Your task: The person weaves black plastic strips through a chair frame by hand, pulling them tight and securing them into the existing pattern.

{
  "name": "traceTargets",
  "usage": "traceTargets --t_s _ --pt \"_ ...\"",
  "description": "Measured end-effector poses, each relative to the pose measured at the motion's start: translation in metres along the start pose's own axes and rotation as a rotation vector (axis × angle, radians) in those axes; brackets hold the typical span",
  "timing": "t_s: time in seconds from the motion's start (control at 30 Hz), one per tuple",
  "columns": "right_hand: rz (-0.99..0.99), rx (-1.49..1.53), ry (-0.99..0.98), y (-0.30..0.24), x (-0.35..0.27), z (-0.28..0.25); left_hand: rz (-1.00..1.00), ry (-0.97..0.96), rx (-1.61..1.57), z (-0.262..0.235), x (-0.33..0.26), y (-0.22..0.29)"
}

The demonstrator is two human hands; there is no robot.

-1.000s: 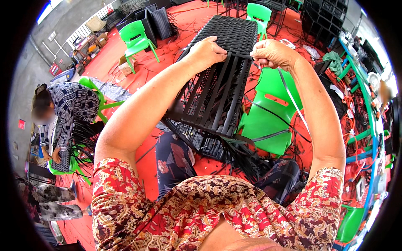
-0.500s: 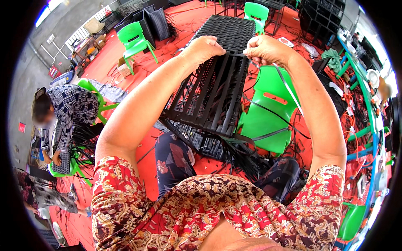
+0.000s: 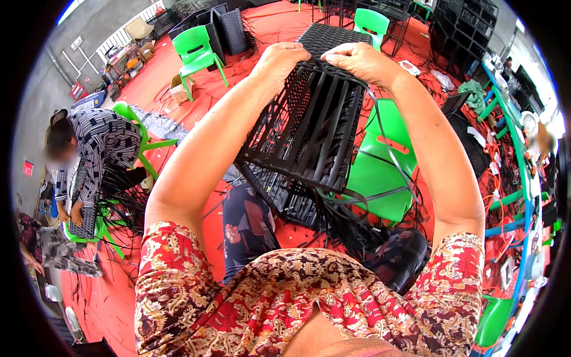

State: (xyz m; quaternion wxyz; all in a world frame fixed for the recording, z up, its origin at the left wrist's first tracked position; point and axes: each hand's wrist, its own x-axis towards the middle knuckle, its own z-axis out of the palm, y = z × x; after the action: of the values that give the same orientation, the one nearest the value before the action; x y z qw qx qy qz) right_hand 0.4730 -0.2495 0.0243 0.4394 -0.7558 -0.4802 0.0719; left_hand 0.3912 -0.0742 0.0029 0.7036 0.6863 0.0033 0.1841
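Note:
In front of me stands a black woven frame (image 3: 297, 131). Its far part is covered with a tight plastic weave (image 3: 333, 37), and long bare strips run down the near part. My left hand (image 3: 279, 61) pinches at the left edge of the weave, fingers closed. Just right of it, thumb and fingertips of my right hand (image 3: 358, 61) are pressed together on a flat black strip (image 3: 377, 113). That strip hangs in a loop below my right hand, over a green plastic chair (image 3: 386, 163). What lies between my left fingertips is mostly hidden.
Loose strips (image 3: 339, 229) bunch beneath the frame, between my knees. Another green chair (image 3: 195, 53) stands far left; one more (image 3: 372, 27) is behind the weave. A co-worker (image 3: 98, 143) bends over weaving at left. Along the right runs a cluttered green-and-blue bench (image 3: 523, 178).
Both hands have shifted left along the weave's edge, the right one farther, so they are closer together. The strip's loose end now hangs in a loop. The view has turned slightly.

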Motion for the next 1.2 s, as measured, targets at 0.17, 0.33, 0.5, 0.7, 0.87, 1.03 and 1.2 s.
traceTargets --t_s 0.17,0.33,0.5,0.7,0.87,1.03,1.2 --pt "0.167 0.220 -0.047 0.004 0.010 0.008 0.040 -0.101 0.050 -0.001 0.000 0.001" --pt "0.240 0.152 -0.067 0.006 0.014 0.004 0.515 -0.179 0.945 -0.019 0.012 -0.008" --pt "0.281 0.075 -0.024 0.012 -0.002 -0.005 0.616 -0.200 1.284 0.005 -0.007 -0.010" --pt "0.352 -0.072 -0.129 0.001 -0.013 -0.018 0.592 -0.269 1.563 0.033 -0.018 -0.005" --pt "0.230 -0.187 -0.101 -0.004 -0.021 -0.016 0.225 -0.289 1.333 0.040 -0.005 -0.013" --pt "0.141 -0.330 -0.219 0.005 -0.023 -0.023 0.261 -0.349 0.929 0.034 0.024 -0.033" --pt "0.271 -0.169 0.045 -0.001 -0.033 -0.021 0.163 -0.317 0.426 0.039 0.018 -0.024"
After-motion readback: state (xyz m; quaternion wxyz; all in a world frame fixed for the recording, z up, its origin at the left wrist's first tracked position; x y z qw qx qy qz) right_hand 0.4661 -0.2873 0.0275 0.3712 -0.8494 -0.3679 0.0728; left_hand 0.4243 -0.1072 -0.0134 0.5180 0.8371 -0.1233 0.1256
